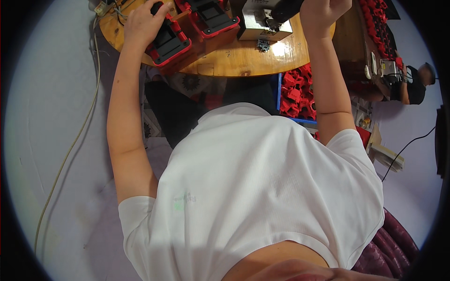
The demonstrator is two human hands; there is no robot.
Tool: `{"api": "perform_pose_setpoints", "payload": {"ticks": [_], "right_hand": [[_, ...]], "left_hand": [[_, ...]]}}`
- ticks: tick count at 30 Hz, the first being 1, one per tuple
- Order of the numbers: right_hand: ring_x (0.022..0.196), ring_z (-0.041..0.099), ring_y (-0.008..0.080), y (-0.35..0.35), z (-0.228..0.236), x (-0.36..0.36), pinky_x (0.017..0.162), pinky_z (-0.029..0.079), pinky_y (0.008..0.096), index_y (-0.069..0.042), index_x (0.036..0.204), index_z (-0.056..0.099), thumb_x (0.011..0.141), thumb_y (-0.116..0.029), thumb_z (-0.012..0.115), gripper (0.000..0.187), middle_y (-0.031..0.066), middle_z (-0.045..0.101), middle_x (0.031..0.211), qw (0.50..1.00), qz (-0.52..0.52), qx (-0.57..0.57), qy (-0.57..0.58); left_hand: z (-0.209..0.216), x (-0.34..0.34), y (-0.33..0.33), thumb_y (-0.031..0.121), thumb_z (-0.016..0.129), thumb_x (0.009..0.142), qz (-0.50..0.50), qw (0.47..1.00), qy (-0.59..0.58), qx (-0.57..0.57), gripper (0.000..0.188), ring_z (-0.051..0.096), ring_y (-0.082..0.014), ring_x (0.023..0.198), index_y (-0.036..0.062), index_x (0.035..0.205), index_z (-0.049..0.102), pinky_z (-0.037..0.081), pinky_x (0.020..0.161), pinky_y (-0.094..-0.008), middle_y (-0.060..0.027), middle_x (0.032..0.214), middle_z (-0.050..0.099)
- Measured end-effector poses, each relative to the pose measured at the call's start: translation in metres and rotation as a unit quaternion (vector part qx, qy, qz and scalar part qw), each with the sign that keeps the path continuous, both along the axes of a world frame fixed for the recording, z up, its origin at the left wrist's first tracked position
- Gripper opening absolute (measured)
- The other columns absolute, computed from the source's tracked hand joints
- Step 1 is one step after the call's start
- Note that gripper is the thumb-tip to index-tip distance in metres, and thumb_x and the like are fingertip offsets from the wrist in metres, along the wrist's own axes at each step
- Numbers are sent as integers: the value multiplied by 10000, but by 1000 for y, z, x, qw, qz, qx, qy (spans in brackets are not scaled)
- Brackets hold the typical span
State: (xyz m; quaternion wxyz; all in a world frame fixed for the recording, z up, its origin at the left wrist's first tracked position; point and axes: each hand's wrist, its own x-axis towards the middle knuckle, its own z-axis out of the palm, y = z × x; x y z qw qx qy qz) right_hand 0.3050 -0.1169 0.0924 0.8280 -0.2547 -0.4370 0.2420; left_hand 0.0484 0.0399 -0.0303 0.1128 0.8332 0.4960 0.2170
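My left hand rests on top of a red and black plastic housing at the left of a round wooden table, its fingers curled over the part's far end. A second red and black housing sits beside it. My right hand is closed around a dark tool handle above a grey metal box-shaped fixture. A small pile of dark screws lies on the table in front of the fixture. My white shirt fills the lower middle of the view.
A blue crate of red plastic parts stands under the table on the right. More red parts line a bench at the far right, where another person sits. A pale cable runs down the floor on the left.
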Motion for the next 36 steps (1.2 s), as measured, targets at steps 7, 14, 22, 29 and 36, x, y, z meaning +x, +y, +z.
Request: {"api": "perform_pose_setpoints", "payload": {"ticks": [7,14,22,29,36], "right_hand": [[585,552,100,11,-50,45,537,472,262,-27,1067,507,940,-365,643,386,45,563,754,947,-196,43,-251],[566,555,104,13,-26,26,511,465,260,-40,992,502,959,-384,606,361,46,562,723,962,-108,-86,-236],[604,574,113,31,-8,-70,536,488,253,-44,1063,456,952,-397,599,397,69,581,778,990,46,73,-116],[623,534,78,46,-21,-99,542,448,216,-12,1149,435,932,-265,643,392,48,558,806,974,83,124,-169],[642,496,63,61,-26,-113,553,407,198,0,1126,464,884,-178,672,366,34,543,847,952,41,184,-241]], "left_hand": [[-2,-4,3,602,521,880,0,1000,8,6,599,572,-375,1126,118,1209,651,432,960,-447,-186,1151,659],[-4,-8,5,602,525,877,4,1000,8,-2,603,568,-378,1130,118,1213,650,430,964,-445,-186,1156,658],[-1,-6,-2,570,535,872,3,1000,-9,25,568,575,-384,1118,119,1197,655,443,949,-448,-189,1153,655],[26,9,-26,337,586,854,-2,998,-58,39,398,595,-412,1000,23,1086,663,465,881,-481,-235,1058,659],[24,6,-24,423,566,860,5,999,-47,22,462,579,-402,1060,62,1134,656,456,909,-464,-219,1098,653]]}}
